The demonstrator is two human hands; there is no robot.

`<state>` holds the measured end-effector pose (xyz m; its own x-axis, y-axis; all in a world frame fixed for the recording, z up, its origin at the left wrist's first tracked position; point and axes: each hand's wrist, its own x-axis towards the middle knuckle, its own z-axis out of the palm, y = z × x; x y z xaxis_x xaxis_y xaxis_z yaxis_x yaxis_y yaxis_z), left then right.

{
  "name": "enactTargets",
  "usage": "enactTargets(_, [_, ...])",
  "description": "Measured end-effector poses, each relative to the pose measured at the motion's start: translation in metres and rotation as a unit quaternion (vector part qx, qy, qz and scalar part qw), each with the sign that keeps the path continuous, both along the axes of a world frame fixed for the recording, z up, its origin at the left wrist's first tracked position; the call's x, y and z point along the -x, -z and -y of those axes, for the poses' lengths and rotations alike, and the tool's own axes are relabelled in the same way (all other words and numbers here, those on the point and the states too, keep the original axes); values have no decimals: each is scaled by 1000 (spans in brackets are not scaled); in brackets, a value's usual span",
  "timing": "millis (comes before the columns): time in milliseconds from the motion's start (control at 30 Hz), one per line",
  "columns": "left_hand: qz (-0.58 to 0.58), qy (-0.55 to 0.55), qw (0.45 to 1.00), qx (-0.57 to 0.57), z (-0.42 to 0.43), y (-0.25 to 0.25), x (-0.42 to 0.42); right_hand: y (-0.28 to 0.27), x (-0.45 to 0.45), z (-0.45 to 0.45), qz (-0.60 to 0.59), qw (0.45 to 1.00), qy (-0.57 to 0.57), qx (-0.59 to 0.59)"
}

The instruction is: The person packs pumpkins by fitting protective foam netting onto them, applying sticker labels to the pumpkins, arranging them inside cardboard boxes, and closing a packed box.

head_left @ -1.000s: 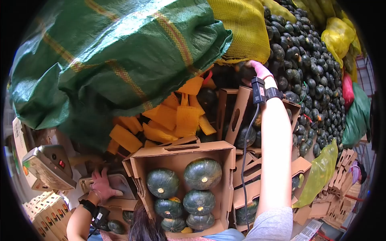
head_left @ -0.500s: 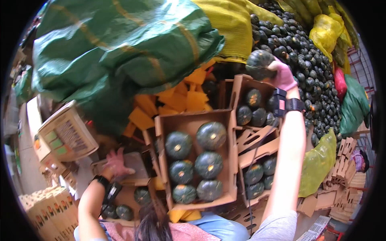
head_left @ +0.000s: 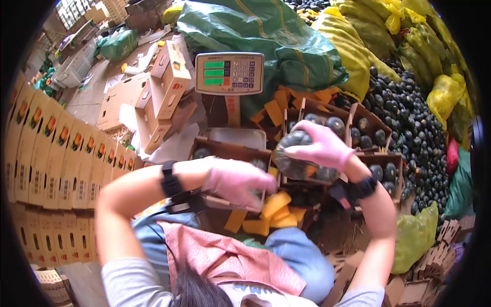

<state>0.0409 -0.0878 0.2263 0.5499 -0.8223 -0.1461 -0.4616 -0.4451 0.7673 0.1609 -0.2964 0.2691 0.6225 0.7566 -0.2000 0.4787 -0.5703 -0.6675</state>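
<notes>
My right hand [head_left: 325, 146], in a pink glove, grips a dark green pumpkin [head_left: 292, 156] from its right side, above an open cardboard box of pumpkins. My left hand [head_left: 238, 181], gloved too, reaches across another open cardboard box [head_left: 225, 151] in front of my lap. Its fingers are smeared and point right, so whether they hold anything cannot be made out. Inside that box, a pumpkin [head_left: 202, 153] shows at the left and another [head_left: 258, 163] just beyond my left hand. Behind the box lies the pale plate [head_left: 238, 137] of a scale.
The scale's display [head_left: 230, 74] stands beyond the plate. More boxes of pumpkins [head_left: 376, 128] sit to the right, before a large pumpkin heap [head_left: 409, 117]. Stacked cartons [head_left: 66, 148] rise at left. Orange pads [head_left: 279, 212] lie near my knees. A green tarp [head_left: 266, 36] spreads behind.
My right hand has brought the pumpkin from beside the heap in toward my body. My left hand has left the scale plate area and crossed rightward over the box. The view has turned left.
</notes>
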Motion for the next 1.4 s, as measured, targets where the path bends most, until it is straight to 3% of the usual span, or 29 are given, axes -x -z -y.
enactTargets(100, [-136, 20, 978, -157, -41, -65, 97, 32, 23, -26, 26, 996, 31, 82])
enactTargets(133, [-147, 8, 945, -291, -48, -113, 126, 45, 29, -35, 20, 995, 61, 77])
enactTargets(167, [-60, -26, 956, -285, -75, -124, 163, 59, 30, -42, 16, 993, 92, 73])
enactTargets(233, [18, -127, 887, -443, -94, -159, 219, 91, 33, -58, -21, 987, 153, 53])
enactTargets(300, [76, -242, 817, -517, -123, -176, 276, 126, 34, -76, -86, 977, 182, 74])
enactTargets(333, [65, -266, 766, -582, -137, -179, 298, 129, 41, -86, -83, 975, 189, 78])
enactTargets(433, [-7, -309, 678, -667, -171, -171, 328, 160, 53, -121, -102, 963, 223, 109])
enactTargets(500, [-58, -326, 683, -651, -190, -144, 319, 181, 55, -142, -131, 953, 253, 100])
enactTargets(600, [-112, -310, 749, -575, -211, -89, 280, 233, 54, -156, -152, 945, 285, 41])
enactTargets(633, [-68, -293, 789, -535, -224, -59, 271, 233, 55, -156, -136, 950, 268, 90])
enactTargets(700, [-55, -261, 816, -512, -234, -12, 234, 213, 49, -138, -84, 965, 200, 148])
enactTargets(800, [32, -285, 865, -413, -240, 56, 181, 168, 50, -74, 3, 992, 76, 96])
enactTargets(833, [113, -297, 884, -344, -242, 84, 167, 163, 52, -47, 9, 994, 52, 93])
enactTargets(900, [100, -375, 896, -216, -229, 126, 130, 160, 59, 5, -76, 994, 36, 65])
enactTargets(967, [63, -467, 867, -164, -208, 152, 101, 157, 75, 32, -233, 951, 144, 146])
enactTargets(1033, [100, -542, 828, -103, -190, 182, 85, 174, 90, 44, -299, 921, 207, 142])
enactTargets(1167, [59, -598, 785, -152, -167, 180, 87, 211, 104, 33, -328, 921, 191, 94])
enactTargets(1233, [54, -606, 776, -164, -167, 173, 92, 213, 99, 21, -200, 968, 75, 128])
enactTargets(1300, [45, -616, 771, -157, -170, 176, 98, 217, 92, 24, -45, 983, 9, 179])
enactTargets(1400, [-170, -497, 798, -294, -174, 186, 108, 209, 95, 37, 90, 958, -49, 267])
